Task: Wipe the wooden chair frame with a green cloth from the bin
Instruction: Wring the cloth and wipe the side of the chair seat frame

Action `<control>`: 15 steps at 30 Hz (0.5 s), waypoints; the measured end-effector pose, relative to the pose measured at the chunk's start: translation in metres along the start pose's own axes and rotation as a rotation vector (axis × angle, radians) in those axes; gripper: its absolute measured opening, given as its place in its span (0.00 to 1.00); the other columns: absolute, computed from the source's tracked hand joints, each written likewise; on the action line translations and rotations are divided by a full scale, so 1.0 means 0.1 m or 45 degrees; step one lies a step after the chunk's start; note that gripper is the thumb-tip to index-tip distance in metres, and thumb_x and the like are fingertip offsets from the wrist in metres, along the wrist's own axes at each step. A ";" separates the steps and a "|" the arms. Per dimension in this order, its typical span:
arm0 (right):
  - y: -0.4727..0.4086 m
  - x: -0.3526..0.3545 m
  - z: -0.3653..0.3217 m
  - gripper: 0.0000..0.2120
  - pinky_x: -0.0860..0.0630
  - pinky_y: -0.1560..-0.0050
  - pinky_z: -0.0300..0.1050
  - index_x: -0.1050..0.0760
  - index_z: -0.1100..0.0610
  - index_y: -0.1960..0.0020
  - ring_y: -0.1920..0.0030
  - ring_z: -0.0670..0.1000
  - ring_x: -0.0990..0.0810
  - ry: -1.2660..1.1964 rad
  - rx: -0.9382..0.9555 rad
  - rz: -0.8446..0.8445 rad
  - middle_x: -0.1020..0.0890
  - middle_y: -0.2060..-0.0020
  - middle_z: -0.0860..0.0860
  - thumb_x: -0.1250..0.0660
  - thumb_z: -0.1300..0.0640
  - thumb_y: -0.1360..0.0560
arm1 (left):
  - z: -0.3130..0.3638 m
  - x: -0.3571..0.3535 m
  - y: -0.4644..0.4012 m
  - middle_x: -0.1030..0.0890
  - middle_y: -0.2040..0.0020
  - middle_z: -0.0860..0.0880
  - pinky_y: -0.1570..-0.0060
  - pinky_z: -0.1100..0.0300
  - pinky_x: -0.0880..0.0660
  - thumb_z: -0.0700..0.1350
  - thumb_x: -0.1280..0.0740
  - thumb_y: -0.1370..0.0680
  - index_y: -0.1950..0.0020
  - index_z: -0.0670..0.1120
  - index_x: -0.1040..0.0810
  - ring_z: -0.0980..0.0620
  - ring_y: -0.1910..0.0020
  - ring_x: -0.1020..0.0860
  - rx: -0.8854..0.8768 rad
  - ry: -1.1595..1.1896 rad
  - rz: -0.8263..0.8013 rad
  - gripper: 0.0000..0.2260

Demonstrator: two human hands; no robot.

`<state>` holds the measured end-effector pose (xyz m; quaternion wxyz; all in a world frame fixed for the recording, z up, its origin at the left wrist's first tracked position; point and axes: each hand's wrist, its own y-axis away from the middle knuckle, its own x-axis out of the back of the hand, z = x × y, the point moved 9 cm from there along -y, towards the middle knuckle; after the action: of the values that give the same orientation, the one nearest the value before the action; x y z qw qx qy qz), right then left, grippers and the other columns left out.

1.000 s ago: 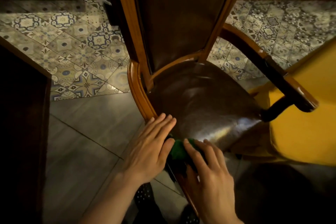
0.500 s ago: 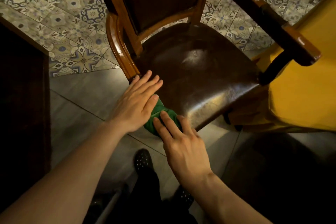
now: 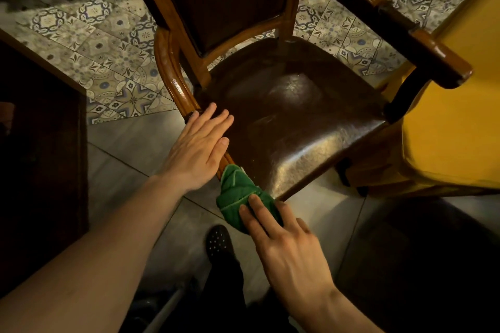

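A wooden armchair with a glossy orange-brown frame (image 3: 169, 73) and a dark brown leather seat (image 3: 292, 116) stands in front of me. A folded green cloth (image 3: 236, 193) lies against the seat's near left corner, over the front rail. My right hand (image 3: 286, 243) presses the cloth there with flat fingers. My left hand (image 3: 198, 149) rests flat, fingers together, on the seat's left edge just below the left armrest post, holding nothing. The rail under the cloth is hidden.
A yellow chair or cushion (image 3: 454, 127) stands tight against the armchair's right side, under its right armrest (image 3: 438, 59). A dark wooden cabinet (image 3: 40, 149) rises on the left. My black perforated shoe (image 3: 219, 240) stands on grey floor tiles; patterned tiles lie beyond.
The right hand and cloth have slid down toward the seat's front corner, away from the left hand. The left hand stays on the seat's left edge. The view has shifted slightly.
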<state>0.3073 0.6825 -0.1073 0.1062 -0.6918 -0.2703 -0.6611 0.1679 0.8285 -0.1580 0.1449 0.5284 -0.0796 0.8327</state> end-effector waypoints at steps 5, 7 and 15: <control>0.08 -0.04 0.01 0.25 0.16 0.60 0.52 0.23 0.53 0.32 0.48 0.61 0.16 0.040 -0.006 -0.073 0.19 0.35 0.53 0.32 0.54 0.30 | -0.06 -0.04 0.04 0.42 0.18 0.53 0.22 0.54 0.62 0.53 0.56 0.15 0.19 0.49 0.43 0.56 0.19 0.56 0.019 0.022 -0.021 0.25; 0.12 -0.05 -0.03 0.24 0.17 0.62 0.51 0.21 0.52 0.35 0.49 0.60 0.16 0.049 0.024 -0.085 0.18 0.38 0.52 0.29 0.53 0.31 | -0.09 -0.03 0.05 0.43 0.18 0.53 0.22 0.55 0.62 0.53 0.56 0.16 0.19 0.49 0.43 0.57 0.19 0.56 0.029 0.018 -0.033 0.25; 0.31 -0.45 0.24 0.25 0.35 0.36 0.62 0.41 0.44 0.24 0.33 0.60 0.34 -0.146 -0.060 -0.425 0.37 0.24 0.49 0.40 0.54 0.19 | -0.36 -0.23 0.12 0.48 0.17 0.53 0.23 0.54 0.65 0.60 0.59 0.16 0.18 0.51 0.46 0.57 0.20 0.61 0.113 -0.040 -0.242 0.28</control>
<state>0.3443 0.6582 -0.1467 -0.0366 -0.6761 -0.3713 -0.6353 0.1423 0.8234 -0.1940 0.1985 0.5526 0.0056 0.8095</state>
